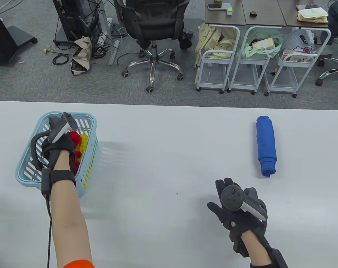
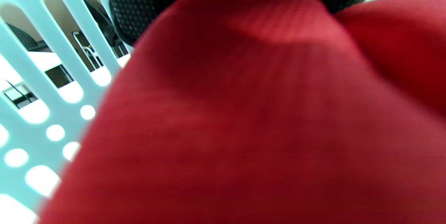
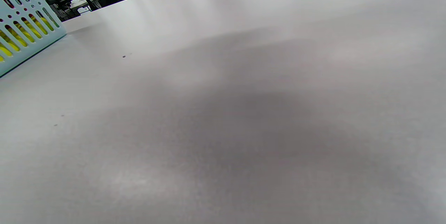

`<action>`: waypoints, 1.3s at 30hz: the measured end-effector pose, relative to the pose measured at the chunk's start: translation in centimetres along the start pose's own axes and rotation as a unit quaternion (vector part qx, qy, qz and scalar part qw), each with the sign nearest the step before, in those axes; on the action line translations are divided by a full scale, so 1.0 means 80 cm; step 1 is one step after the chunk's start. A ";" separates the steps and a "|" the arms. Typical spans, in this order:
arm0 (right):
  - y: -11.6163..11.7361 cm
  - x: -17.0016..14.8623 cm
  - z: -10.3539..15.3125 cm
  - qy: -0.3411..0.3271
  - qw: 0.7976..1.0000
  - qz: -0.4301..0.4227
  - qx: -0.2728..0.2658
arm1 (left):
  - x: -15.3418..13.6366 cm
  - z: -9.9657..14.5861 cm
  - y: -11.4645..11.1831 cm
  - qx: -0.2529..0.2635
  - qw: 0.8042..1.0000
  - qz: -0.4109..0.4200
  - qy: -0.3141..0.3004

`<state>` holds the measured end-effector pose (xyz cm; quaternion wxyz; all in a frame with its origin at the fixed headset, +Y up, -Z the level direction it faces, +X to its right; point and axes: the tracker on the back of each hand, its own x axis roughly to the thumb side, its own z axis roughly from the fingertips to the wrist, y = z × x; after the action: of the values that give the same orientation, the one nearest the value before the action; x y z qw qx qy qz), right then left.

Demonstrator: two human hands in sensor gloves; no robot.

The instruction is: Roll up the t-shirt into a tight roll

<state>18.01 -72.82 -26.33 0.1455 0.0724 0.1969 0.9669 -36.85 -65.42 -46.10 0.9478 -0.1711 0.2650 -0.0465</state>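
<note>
- Currently my left hand reaches into the pale blue slotted plastic basket, on the red cloth beside the yellow cloth; I cannot tell its finger state.
- My right hand hovers over the white table, fingers loosely extended, holding nothing.
- Rolled blue t-shirt lies at the table's right, long axis running near-to-far, spiral end facing me.

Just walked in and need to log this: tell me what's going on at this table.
A person in sensor gloves is rolling t-shirts. One blue shirt already lies rolled up on the right part of the white table. The left hand is down inside the light blue basket, on the red cloth there, with yellow cloth beside it; whether it grips is hidden. The right hand is open near the table's front edge, holding nothing.
</note>
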 end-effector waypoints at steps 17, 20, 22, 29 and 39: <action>-0.006 0.006 0.005 -0.015 1.000 0.003 -0.017 | 0.010 0.167 0.148 0.241 0.968 -0.011 -0.062; -0.005 0.004 0.004 -0.012 1.000 0.003 -0.016 | 0.017 0.203 0.171 0.282 0.956 -0.010 -0.080; -0.004 0.003 0.004 -0.013 1.000 -0.001 -0.013 | 0.024 0.232 0.187 0.310 0.946 -0.011 -0.095; -0.005 0.005 0.006 -0.021 1.000 -0.006 -0.015 | 0.061 0.317 0.211 0.381 0.910 -0.034 -0.157; -0.011 -0.003 0.008 -0.014 0.999 -0.021 -0.026 | 0.104 0.401 0.201 0.380 0.873 0.044 -0.302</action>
<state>18.61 -71.91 -26.10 0.1705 0.0784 0.1712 0.9672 -13.13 -42.22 -30.05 0.9748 0.2080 -0.0645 -0.0478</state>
